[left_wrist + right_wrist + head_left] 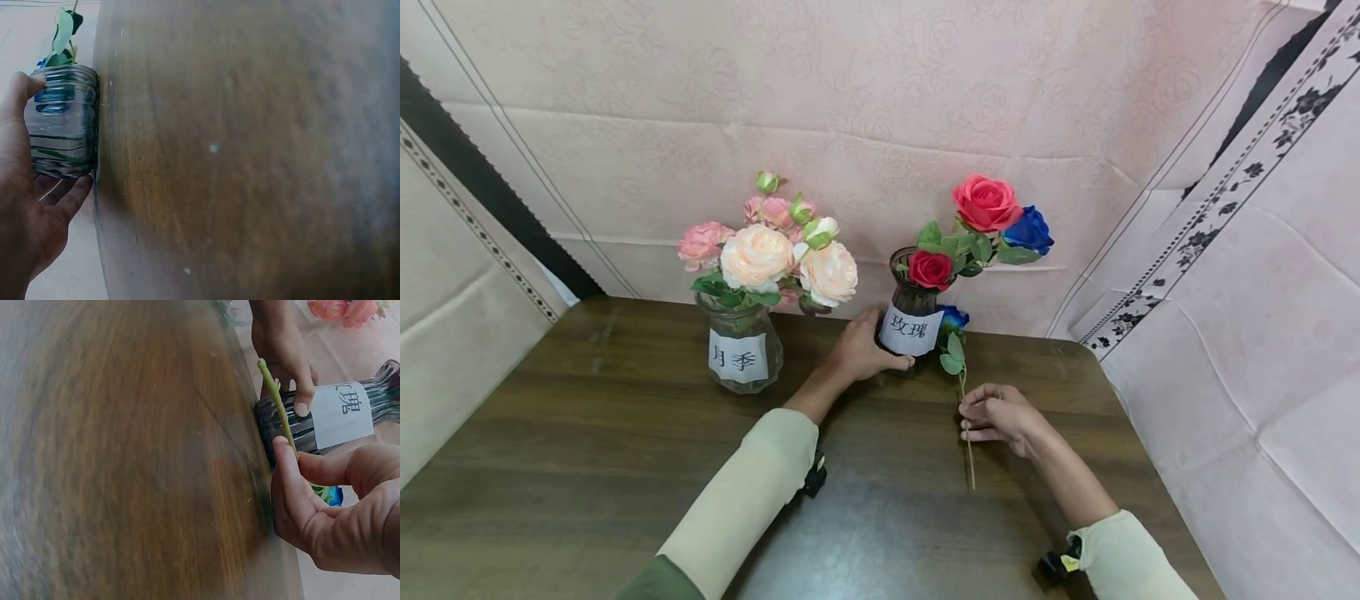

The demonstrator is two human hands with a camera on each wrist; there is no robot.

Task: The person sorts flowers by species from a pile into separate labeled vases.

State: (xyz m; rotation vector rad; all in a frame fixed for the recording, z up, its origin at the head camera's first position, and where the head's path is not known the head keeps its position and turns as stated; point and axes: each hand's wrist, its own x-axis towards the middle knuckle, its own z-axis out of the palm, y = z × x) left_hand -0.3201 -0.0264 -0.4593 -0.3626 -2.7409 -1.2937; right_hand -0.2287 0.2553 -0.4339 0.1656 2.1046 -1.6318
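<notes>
My left hand (861, 346) grips the lower part of a dark glass vase (917, 298) with a white paper label, standing near the table's far edge. A large red rose (987, 204), a smaller red rose (930, 270) and a blue rose (1028, 230) lean out of its mouth to the right. My right hand (1003, 419) pinches the green stem (275, 394) of another blue rose (953, 317) between thumb and fingers. That rose's head is beside the vase, partly hidden behind it, and its cut end points toward me. In the left wrist view, fingers and thumb reach around the vase's base.
Left of the dark vase stands a clear glass vase (775, 354) with a white label, full of pink and peach flowers (756, 258). Both vases are near the back of the brown wooden table (625, 467). A pale patterned cloth (865, 100) hangs behind and at the sides.
</notes>
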